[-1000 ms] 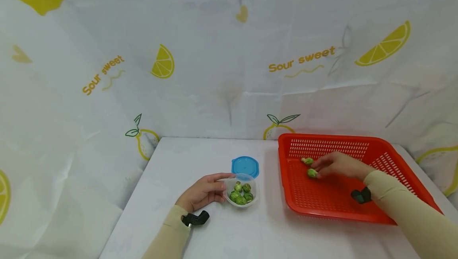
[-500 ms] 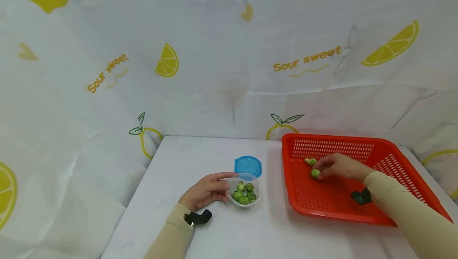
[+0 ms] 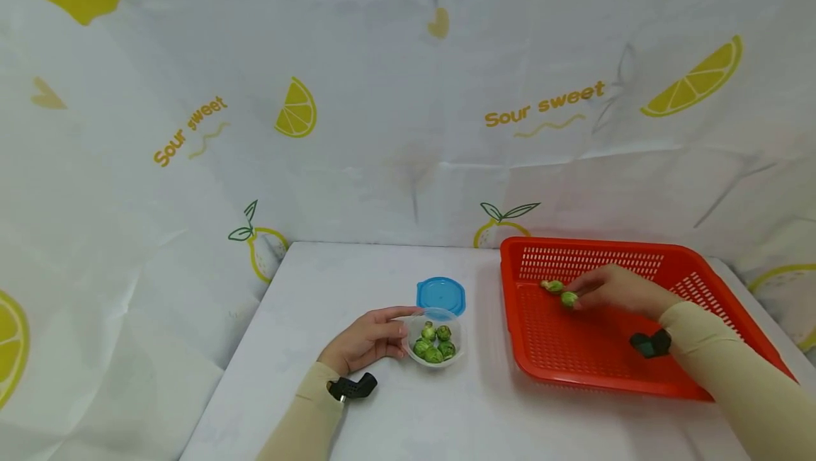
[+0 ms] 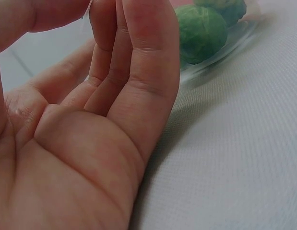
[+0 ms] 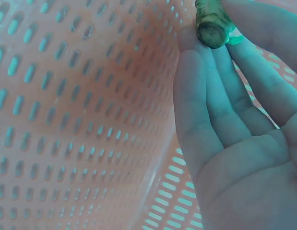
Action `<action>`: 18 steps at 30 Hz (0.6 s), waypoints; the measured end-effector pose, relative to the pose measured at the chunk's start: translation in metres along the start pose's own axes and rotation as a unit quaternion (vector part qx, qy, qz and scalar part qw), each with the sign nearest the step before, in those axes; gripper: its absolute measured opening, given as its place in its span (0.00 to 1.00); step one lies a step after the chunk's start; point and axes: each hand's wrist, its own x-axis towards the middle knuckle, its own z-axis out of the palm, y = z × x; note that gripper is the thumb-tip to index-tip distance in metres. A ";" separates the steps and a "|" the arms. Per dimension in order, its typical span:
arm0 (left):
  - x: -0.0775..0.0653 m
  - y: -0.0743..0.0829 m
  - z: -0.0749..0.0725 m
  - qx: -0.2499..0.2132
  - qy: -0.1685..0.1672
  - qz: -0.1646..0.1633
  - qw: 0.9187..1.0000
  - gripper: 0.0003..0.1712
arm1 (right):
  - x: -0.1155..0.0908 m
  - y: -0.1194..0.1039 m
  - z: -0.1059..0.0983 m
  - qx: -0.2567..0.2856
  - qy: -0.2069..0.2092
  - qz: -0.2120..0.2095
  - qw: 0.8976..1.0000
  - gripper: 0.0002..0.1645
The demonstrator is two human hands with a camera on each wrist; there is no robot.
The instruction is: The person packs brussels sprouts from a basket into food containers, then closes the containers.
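In the head view, my left hand (image 3: 366, 340) holds the left side of a small clear plastic bowl (image 3: 459, 338) on the white table. Several Brussels sprouts (image 3: 433, 355) lie inside it. Two green sprouts (image 4: 202, 34) show just past my bent fingers in the left wrist view. Over on the right, my right hand (image 3: 621, 291) reaches into a red plastic basket (image 3: 548, 365) and pinches a Brussels sprout (image 3: 569, 299) by thumb and fingertips. Its brown cut stem (image 5: 213, 32) faces the right wrist camera. Another Brussels sprout (image 3: 551, 285) lies just beyond, on the basket floor.
A blue lid (image 3: 441, 295) lies flat on the table directly behind the bowl. The basket's slotted walls (image 5: 90, 105) rise around my right hand. Behind the table hangs a white cloth (image 3: 363, 163) printed with lemons.
My right hand has shifted slightly back and right inside the basket, lifting the pinched sprout toward the other one. My left hand stays at the bowl.
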 end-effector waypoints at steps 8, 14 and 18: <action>-0.002 0.000 -0.001 -0.006 0.008 -0.001 1.000 0.31 | -0.011 -0.007 -0.010 0.007 0.019 -0.002 1.000 0.27; 0.000 -0.002 0.000 -0.004 0.002 -0.001 1.000 0.29 | -0.022 -0.010 -0.016 0.006 0.032 0.004 0.999 0.29; 0.001 -0.002 -0.001 -0.001 0.005 0.002 1.000 0.29 | -0.025 -0.011 -0.016 0.015 0.036 0.004 0.999 0.29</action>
